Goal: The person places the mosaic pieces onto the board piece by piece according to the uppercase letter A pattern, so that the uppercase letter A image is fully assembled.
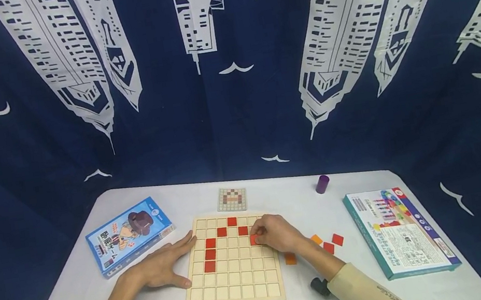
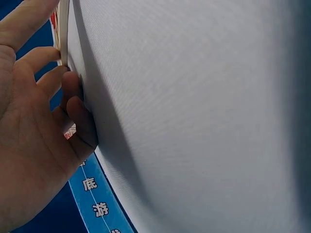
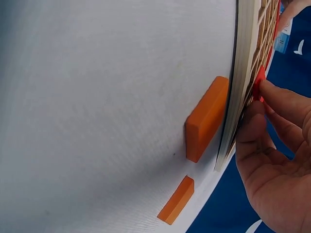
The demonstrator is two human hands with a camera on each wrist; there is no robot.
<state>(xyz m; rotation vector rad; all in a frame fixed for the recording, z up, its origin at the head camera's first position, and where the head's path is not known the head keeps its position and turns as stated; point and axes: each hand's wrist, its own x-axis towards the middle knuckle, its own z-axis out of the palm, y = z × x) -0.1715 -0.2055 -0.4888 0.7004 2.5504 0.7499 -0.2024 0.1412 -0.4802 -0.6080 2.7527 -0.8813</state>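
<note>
A pale wooden grid board lies on the table, with several red square tiles set in its cells in a slanting arrangement. Toward the board's right side, my right hand pinches a red tile between thumb and fingers, right at a cell. My left hand steadies the board's left edge, thumb and fingers spread apart. Beyond the board's far edge lies a small card printed with a grid pattern. Beside the board's right edge sits an orange tile, partly under my right forearm in the head view.
Loose red tiles and another orange tile lie right of my right forearm. A blue game box is at the left, a white and teal box at the right. A purple cylinder stands near the back edge.
</note>
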